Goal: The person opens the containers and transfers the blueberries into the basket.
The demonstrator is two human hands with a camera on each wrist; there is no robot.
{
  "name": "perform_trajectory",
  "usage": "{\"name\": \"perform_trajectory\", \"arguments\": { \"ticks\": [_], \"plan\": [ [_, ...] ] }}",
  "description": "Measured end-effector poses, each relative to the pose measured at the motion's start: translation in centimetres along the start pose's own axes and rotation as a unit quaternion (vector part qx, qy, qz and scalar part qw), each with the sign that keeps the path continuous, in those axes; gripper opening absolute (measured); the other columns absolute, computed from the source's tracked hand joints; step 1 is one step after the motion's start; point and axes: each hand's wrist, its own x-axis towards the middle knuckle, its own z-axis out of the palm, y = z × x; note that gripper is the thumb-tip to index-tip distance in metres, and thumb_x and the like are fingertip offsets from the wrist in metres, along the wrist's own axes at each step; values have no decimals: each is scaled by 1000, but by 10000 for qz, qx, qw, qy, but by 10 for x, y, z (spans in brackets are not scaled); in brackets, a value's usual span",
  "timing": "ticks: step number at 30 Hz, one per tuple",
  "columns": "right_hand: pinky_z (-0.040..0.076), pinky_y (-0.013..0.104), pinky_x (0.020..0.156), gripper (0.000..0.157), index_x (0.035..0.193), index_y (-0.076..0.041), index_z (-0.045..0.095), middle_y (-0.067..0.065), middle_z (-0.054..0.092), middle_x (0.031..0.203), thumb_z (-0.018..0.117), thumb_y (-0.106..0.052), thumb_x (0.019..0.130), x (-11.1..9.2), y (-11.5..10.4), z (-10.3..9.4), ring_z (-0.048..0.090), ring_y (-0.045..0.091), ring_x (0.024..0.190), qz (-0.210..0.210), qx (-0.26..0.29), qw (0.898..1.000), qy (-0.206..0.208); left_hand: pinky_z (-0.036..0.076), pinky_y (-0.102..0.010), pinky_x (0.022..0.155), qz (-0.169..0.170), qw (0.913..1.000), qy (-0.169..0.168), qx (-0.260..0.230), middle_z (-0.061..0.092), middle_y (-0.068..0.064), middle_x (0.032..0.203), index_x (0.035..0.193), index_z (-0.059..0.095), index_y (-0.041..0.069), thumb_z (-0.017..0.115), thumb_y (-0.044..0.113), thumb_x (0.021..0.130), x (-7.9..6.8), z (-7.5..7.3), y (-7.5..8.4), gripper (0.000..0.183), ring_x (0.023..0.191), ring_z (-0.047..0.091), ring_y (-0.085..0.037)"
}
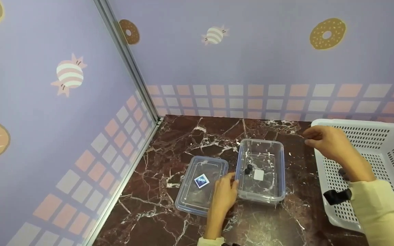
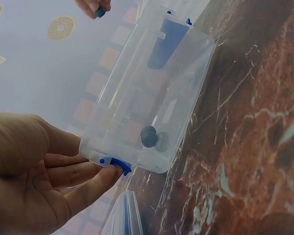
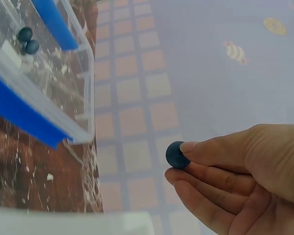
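My right hand (image 1: 330,141) is raised over the left edge of the white basket. Between its thumb and fingertips it pinches a small, round, dark blue ball (image 3: 177,155). My left hand (image 1: 224,191) grips the near left side of a clear plastic container (image 1: 277,198), thumb at the rim and fingers at a blue clip (image 2: 120,165). The container stands uncovered, and two similar dark balls (image 3: 28,41) lie together inside it beside a white square label (image 1: 259,175). Its clear lid (image 1: 192,200), with a blue edge and a diamond sticker, lies flat beneath and beside my left forearm.
A white perforated basket (image 1: 327,205) stands at the right, with dark items (image 1: 342,173) inside, partly hidden by my right forearm. The dark red marbled tabletop (image 1: 149,222) meets patterned walls (image 1: 268,61) at the back and left.
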Motion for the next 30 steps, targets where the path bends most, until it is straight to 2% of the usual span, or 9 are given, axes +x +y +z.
{"name": "perform_trajectory", "arguments": {
  "ticks": [9, 19, 27, 30],
  "plan": [
    [53, 50, 74, 25, 106, 5, 66, 23, 70, 95, 68, -8, 85, -16, 22, -11, 68, 37, 83, 191, -147, 9995, 215, 55, -37, 84, 177, 9998, 45, 61, 71, -16, 104, 113, 64, -3, 60, 7, 91, -1, 1, -2, 25, 93, 68, -28],
    [51, 28, 67, 27, 106, 3, 67, 22, 71, 94, 70, -9, 82, -27, 41, -20, 66, 19, 77, 333, -180, 9989, 280, 55, -37, 83, 21, 10000, 64, -7, 71, -15, 103, 114, 65, -2, 61, 8, 90, 0, 1, -1, 26, 92, 67, -26],
    [47, 24, 63, 27, 103, 5, 68, 24, 70, 94, 72, -10, 82, -34, 60, -22, 67, 22, 75, 488, -233, 9979, 366, 54, -39, 86, 25, 10000, 81, 36, 71, -14, 102, 114, 65, -1, 61, 8, 91, 0, 1, 0, 25, 95, 67, -28],
    [46, 21, 62, 27, 104, 6, 68, 24, 71, 93, 71, -10, 82, -36, 68, -21, 64, 10, 71, 530, -222, 9978, 337, 54, -40, 87, -8, 10000, 48, 8, 71, -13, 102, 114, 65, 0, 60, 8, 91, 0, 1, 0, 25, 96, 67, -28]
  ]
}}
